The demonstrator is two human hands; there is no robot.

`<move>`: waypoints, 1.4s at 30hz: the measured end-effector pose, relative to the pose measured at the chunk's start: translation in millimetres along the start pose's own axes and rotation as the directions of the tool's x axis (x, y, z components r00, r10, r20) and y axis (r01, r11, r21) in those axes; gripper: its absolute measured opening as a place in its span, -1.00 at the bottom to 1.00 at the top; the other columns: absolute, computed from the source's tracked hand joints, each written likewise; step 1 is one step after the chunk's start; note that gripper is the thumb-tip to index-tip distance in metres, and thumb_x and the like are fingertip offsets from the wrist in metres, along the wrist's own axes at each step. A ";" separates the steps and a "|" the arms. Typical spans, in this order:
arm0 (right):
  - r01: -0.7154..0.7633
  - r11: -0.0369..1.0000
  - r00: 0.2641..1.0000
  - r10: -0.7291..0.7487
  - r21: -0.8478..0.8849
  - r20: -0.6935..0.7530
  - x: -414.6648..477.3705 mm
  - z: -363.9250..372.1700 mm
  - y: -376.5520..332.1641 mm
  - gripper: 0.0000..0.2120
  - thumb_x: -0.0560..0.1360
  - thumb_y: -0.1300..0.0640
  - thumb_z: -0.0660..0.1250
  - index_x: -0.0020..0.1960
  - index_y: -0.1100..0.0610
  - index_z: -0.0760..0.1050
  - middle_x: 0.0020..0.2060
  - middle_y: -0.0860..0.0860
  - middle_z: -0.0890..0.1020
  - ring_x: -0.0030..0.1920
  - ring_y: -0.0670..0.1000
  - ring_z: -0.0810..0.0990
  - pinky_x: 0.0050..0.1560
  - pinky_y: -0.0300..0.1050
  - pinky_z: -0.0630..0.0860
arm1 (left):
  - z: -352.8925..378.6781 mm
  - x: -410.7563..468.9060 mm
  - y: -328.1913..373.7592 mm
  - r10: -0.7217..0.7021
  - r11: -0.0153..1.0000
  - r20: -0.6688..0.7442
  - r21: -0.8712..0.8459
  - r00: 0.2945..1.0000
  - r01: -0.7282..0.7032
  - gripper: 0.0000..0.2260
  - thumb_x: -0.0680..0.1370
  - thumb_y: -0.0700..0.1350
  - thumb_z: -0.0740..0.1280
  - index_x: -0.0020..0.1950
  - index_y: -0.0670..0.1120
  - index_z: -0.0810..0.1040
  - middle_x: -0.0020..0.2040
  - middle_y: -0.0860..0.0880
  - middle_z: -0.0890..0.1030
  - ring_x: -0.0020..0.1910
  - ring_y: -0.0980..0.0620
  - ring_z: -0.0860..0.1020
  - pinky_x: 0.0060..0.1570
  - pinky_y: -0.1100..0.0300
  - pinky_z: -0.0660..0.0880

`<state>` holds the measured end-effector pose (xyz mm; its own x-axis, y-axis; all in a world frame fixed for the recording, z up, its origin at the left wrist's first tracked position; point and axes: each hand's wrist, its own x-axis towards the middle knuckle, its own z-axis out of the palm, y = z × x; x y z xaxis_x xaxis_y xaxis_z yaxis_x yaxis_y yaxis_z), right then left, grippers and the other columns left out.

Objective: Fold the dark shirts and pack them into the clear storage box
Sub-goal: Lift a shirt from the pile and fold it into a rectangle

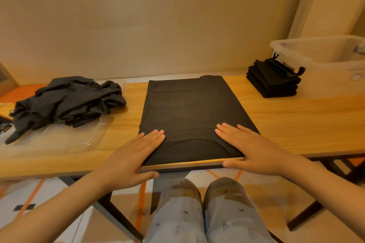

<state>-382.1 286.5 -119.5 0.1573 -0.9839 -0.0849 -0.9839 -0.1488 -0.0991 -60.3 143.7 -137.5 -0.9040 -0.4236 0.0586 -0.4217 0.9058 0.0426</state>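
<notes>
A dark shirt lies flat on the wooden table, folded into a long rectangle, its neckline at the near edge. My left hand presses flat on its near left corner, fingers straight. My right hand presses flat on its near right corner, thumb at the table edge. A stack of folded dark shirts sits at the right, beside the clear storage box. A crumpled heap of dark shirts lies at the left.
The heap rests on a clear plastic lid. A black latch of the box hangs over the folded stack. A beige wall stands behind the table. My knees show below the table edge.
</notes>
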 end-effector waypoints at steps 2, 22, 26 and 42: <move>0.043 0.998 0.999 -0.044 -0.046 -0.016 -7.3 1.2 -0.2 -0.11 0.41 -0.51 0.00 0.53 -0.14 -0.32 0.49 -0.25 -0.31 0.44 -0.29 -0.39 0.49 -0.19 -0.31 | 0.7 -6.2 0.3 0.028 1.000 -0.026 -0.012 0.999 -0.028 -0.20 0.53 0.24 0.25 0.57 0.12 -0.19 0.58 0.17 -0.13 0.54 0.23 -0.15 0.50 0.22 -0.16; 0.092 0.977 0.977 -0.126 -0.190 -0.170 -35.8 13.7 56.1 -0.35 0.55 -0.38 -0.06 0.56 -0.19 -0.15 0.54 -0.13 0.07 0.53 -0.18 -0.09 0.48 -0.22 -0.15 | -4.9 -14.1 -18.1 0.128 0.981 -0.002 0.149 0.992 -0.127 -0.35 0.59 0.33 -0.07 0.59 0.06 -0.12 0.59 0.06 0.00 0.55 0.16 -0.09 0.50 0.21 -0.17; 0.159 0.967 0.959 -0.199 -0.197 -0.204 -43.4 21.9 54.5 -0.27 0.50 -0.12 0.28 0.57 -0.10 0.00 0.50 -0.08 0.23 0.53 -0.16 -0.01 0.48 -0.18 0.03 | 4.3 -22.1 -17.3 0.135 0.979 -0.057 0.161 0.989 -0.125 -0.22 0.49 -0.02 0.37 0.59 0.00 0.02 0.58 0.02 0.11 0.56 0.13 -0.02 0.51 0.21 -0.14; 0.018 0.659 0.880 0.346 0.752 -0.324 -61.8 -17.9 9.9 -0.55 0.56 0.27 0.23 0.11 -0.29 0.59 0.08 -0.35 0.61 0.18 -0.38 0.46 0.05 -0.47 0.39 | -44.3 -32.2 19.1 -0.259 0.696 -0.186 -0.716 0.948 0.050 -0.61 0.60 -0.26 0.22 0.10 0.26 0.59 0.04 0.14 0.65 0.10 0.17 0.57 0.07 0.37 0.48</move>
<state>-403.1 344.0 -97.5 -0.2295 -0.9499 0.2123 -0.5816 -0.0411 -0.8125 -36.0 174.1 -94.4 -0.7342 -0.6388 0.2301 -0.2874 0.5994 0.7470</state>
